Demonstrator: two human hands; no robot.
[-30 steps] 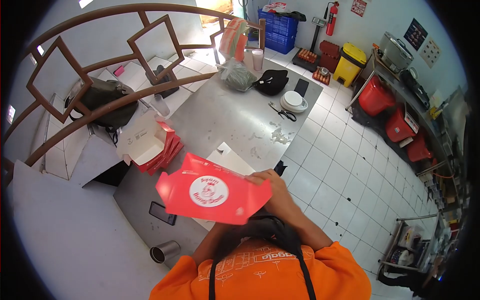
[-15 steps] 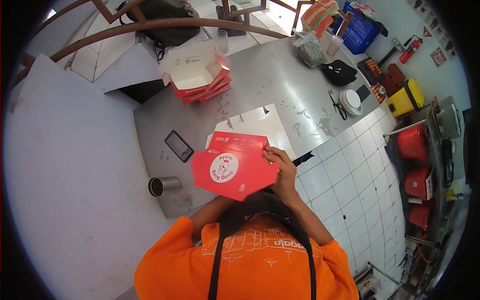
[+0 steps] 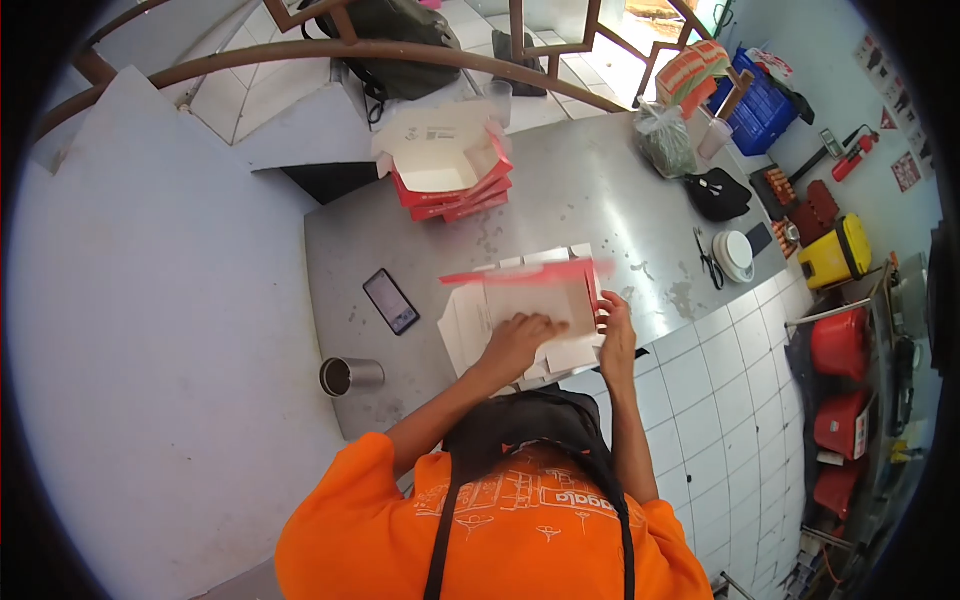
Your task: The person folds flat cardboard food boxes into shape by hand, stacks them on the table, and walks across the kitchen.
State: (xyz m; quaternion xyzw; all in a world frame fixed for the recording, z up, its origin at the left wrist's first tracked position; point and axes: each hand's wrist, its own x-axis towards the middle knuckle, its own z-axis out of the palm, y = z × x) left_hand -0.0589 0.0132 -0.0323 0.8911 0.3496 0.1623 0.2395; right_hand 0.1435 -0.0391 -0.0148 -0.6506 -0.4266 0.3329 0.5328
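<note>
A partly folded cardboard food box point(image 3: 540, 300), pale inside and red outside, lies on the metal table in front of me. Its far red edge is blurred by motion. My left hand point(image 3: 518, 345) rests inside it, fingers stretched toward the right wall and touching the pale cardboard. At the box's right side, my right hand point(image 3: 617, 335) has its bent fingers closed on the red side wall. White flat cardboard shows beneath and around the box.
Nested red boxes point(image 3: 450, 170) stand at the table's far left. A phone point(image 3: 390, 300) and a metal tumbler point(image 3: 362, 376) are to the left. Scissors point(image 3: 709, 262), white round containers point(image 3: 734, 252), a black pouch point(image 3: 718, 194) and a plastic bag point(image 3: 664, 140) sit to the right.
The red printed panel facing up has swung over, and the box's pale inside now faces me. My left hand has come from beneath it onto the inside. The view has shifted slightly.
</note>
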